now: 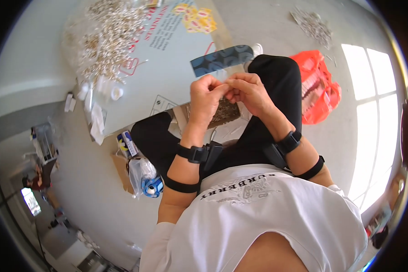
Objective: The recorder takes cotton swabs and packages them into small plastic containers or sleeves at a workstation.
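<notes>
My left hand (204,99) and my right hand (253,94) meet fingertip to fingertip in front of me, above my lap. Both are closed in a pinch. Whatever lies between the fingers is too small to make out. Just beyond them a dark blue patterned strip (222,60) reaches from the table's edge toward my right knee. Below my hands, between my legs, a cardboard box (181,119) holds many small brownish pieces (226,112), partly hidden by my wrists.
The pale table (154,68) carries a heap of small white and gold pieces (106,45) and yellow printed papers (197,19). A red plastic bag (319,90) sits on the floor at right, with a scatter of thin pale pieces (312,28) beyond. Bags and cartons (124,170) stand by my left leg.
</notes>
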A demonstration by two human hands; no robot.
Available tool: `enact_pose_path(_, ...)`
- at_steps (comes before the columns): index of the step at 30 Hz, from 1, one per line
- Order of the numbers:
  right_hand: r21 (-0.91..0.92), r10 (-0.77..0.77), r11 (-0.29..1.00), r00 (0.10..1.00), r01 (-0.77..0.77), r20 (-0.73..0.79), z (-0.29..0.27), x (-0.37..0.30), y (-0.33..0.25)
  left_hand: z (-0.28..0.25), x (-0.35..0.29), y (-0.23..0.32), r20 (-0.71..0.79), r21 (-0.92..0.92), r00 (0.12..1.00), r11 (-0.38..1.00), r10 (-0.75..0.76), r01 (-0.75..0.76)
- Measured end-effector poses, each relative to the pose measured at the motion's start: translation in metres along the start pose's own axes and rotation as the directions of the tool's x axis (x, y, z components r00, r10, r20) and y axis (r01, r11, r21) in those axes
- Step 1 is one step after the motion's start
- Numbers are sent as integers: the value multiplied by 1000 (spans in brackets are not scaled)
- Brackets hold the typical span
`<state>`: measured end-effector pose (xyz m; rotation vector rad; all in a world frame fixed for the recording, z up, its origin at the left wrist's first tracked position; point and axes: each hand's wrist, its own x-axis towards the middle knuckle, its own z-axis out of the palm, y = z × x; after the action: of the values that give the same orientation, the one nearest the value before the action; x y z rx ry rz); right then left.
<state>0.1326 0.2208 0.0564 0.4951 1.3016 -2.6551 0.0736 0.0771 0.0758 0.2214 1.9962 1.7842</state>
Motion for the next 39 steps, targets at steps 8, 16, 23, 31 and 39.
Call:
enact_pose_path(8, -38, -39, 999, 993, 35, -107, -37, 6, -2, 23, 21, -9, 173, -28, 977, 991, -122, 128)
enact_pose_path(16, -935, -593, 81, 771, 345, 233, -29, 8, -21, 38, 39, -9, 51, 479, 938, 816, 343, -324)
enact_pose_path(23, -722, -586, 657, 749, 218, -308, -44, 6, -38, 56, 85, 1, 132, 274, 956, 918, 260, -288)
enact_pose_path(31, 459, 19, 844, 839, 279, -544, -80, 52, -20, 97, 169, -22, 315, 93, 938, 979, 143, -180)
enact_pose_path(39, 334, 67, 901, 670, 278, -739, -89, 74, 6, 93, 199, -35, 608, 568, 633, 294, 480, -769)
